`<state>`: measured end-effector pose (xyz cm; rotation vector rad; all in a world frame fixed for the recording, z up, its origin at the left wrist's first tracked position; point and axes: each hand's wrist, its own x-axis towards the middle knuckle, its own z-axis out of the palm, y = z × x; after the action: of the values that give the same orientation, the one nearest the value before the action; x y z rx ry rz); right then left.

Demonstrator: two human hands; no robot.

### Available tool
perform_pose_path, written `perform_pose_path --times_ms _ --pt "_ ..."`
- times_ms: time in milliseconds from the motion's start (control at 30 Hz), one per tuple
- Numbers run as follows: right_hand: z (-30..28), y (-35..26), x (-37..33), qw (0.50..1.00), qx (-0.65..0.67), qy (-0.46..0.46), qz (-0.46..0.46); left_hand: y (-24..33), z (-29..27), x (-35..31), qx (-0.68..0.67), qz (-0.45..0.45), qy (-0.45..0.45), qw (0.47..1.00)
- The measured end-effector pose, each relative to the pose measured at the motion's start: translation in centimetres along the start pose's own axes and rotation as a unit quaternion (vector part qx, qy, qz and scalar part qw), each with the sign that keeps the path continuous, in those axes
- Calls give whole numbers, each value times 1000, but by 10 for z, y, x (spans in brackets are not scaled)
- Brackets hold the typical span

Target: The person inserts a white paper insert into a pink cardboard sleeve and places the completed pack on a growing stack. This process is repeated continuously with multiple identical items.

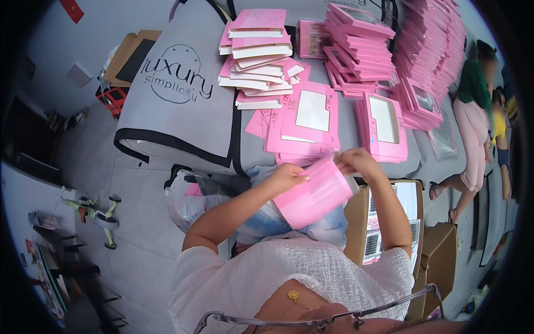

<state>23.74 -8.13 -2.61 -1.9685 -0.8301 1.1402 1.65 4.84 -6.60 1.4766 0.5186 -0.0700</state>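
Observation:
Over my lap I hold a pink cardboard sleeve (314, 196), tilted and slightly curved. My left hand (287, 179) grips its left upper edge, thumb on the face. At its upper right corner, my right hand (360, 163) has its fingers bent around the edge, partly blurred. Just beyond my hands lie flat pink window cards (312, 109), overlapping on the grey couch cover. To the right of those is a neat pile of pink window frames (384, 127). Farther back on the left rises a stack of folded pink boxes (258, 51) with white edges.
Stacks of pink window packages (361, 47) fill the back right of the grey couch (178, 119). An open cardboard box (359, 217) with printed sheets stands by my right arm. A plastic bag (192, 203) is at my left. Two people are at the far right; a small green bike (99, 214) stands left.

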Motion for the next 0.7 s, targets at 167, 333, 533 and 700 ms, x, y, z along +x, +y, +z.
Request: perform_pose_path --times_ms 167,333,533,700 --pt "43 -54 -58 838 -185 280 -430 -29 -25 3 -386 33 128 913" --pt "117 -73 -5 799 -385 198 -417 -22 -22 25 -479 118 222 841" --pt "132 -14 95 782 -439 234 -376 -66 -35 63 -371 128 369 843" --pt "95 27 83 804 -427 307 -278 -68 -27 57 -348 150 396 836"
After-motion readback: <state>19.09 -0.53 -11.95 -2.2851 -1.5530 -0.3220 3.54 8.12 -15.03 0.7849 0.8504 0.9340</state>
